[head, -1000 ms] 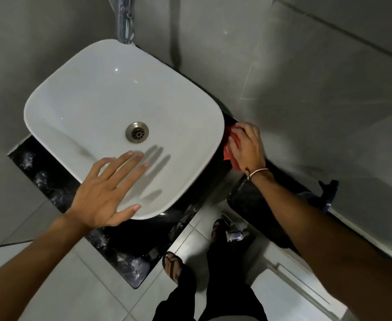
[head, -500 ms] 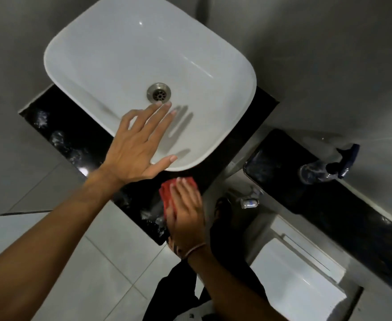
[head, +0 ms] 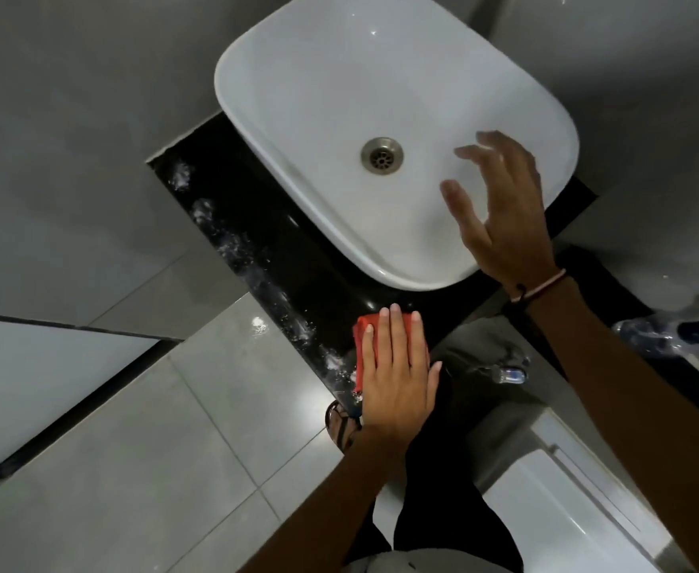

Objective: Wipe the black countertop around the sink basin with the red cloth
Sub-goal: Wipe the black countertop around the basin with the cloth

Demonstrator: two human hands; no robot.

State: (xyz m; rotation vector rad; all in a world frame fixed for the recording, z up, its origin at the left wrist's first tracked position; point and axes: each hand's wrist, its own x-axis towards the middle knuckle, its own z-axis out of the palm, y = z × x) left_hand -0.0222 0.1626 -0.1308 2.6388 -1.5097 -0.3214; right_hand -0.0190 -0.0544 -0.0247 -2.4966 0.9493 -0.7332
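Observation:
The red cloth [head: 366, 337] lies on the black countertop [head: 265, 225] at its front corner, just below the white sink basin [head: 339, 97]. My left hand [head: 397, 378] presses flat on top of the cloth and covers most of it. My right hand [head: 504, 217], with a thin band on its wrist, hovers with fingers spread over the basin's near right part, holding nothing. White wet flecks run along the countertop's left strip [head: 232, 246].
Grey tiled walls close in on the left and behind the basin. A spray bottle [head: 670, 328] lies on a black ledge at the right. A metal valve [head: 509, 374] and a white fixture [head: 566, 523] sit below. My sandalled foot [head: 339, 423] stands on the floor tiles.
The red cloth has gone from my right hand to my left hand. My right hand has lifted over the basin, and my left hand has come off it. The view has swung left.

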